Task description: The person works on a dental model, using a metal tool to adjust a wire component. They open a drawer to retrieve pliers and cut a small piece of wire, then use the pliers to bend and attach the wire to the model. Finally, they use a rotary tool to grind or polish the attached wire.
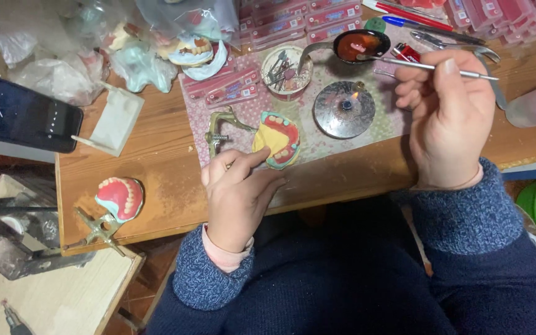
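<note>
On the wooden bench (156, 155), the left hand (237, 192) gripped a yellow denture model (277, 139) — fingers closed on its edge. The right hand (445, 105) pinched a thin metal instrument (417, 64), its tip in a spoon of red wax (360, 44).

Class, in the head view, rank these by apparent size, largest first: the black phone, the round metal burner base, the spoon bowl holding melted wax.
1. black phone
2. round metal burner base
3. spoon bowl

All lie on the same desk, so the order looks reliable.
</note>
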